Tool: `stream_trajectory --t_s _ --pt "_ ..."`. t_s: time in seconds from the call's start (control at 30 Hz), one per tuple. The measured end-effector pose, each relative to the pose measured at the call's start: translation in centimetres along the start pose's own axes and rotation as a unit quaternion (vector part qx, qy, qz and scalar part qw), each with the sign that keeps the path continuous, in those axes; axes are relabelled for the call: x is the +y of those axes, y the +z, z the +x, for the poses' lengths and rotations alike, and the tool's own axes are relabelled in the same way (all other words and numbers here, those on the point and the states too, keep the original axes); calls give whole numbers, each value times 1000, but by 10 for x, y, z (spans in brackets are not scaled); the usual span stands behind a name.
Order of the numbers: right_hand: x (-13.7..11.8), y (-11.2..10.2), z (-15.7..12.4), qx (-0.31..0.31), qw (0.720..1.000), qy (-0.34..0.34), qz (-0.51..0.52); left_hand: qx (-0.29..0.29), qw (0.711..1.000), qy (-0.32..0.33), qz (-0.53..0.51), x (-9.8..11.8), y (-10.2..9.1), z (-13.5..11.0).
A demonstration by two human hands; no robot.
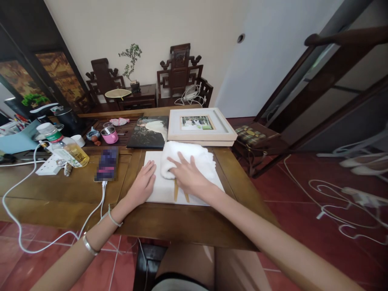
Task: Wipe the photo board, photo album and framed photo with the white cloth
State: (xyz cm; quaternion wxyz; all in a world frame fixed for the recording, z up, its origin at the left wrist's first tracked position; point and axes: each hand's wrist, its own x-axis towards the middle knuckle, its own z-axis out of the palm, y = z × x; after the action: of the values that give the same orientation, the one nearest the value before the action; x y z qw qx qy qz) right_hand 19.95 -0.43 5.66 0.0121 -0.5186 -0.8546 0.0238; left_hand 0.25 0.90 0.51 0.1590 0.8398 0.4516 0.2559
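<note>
Evidently resting on the left edge of a thin, flat white board (160, 192) with the left hand (144, 184), laid out straight-fingered and grasping nothing. Toward the far middle of that board, find a thick, fluffy white towel (203, 161), bunched up under the right hand (188, 176), with fingers spread wide across the top and, as far as visible, not closed round any fold. Probably light, soft and limp, hard to damage; best taken by the bunched near-left fold, or pressed from above. Just below it, note two tapering ochre-yellow shapes (176, 190), perhaps painted on; cannot tell. As for the board, likely stiff and apt to slide on the smooth brown wooden desk (60, 204), so best steadied at an edge.

Around about, from the left: see a white power strip (48, 165) beside a clear bottle of amber liquid (75, 152); next, a dark phone (106, 163) with a white cable (102, 198) trailing near the left forearm (103, 232), easy to snag; beyond it, a pink cup (109, 135). Close behind the board, meet a dark picture panel (142, 137), then a pale wooden frame (224, 133), near enough to the towel to limit reaching outward.
</note>
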Motion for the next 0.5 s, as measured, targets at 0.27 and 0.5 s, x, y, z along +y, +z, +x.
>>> stream_trajectory --t_s 0.27,0.5 --pt "-43 13 -57 38 996 -71 27 -2 1000 -5 0 -2 1 0" --pt "-43 10 -90 22 989 -111 96 -1 1000 0 4 -3 2 0"
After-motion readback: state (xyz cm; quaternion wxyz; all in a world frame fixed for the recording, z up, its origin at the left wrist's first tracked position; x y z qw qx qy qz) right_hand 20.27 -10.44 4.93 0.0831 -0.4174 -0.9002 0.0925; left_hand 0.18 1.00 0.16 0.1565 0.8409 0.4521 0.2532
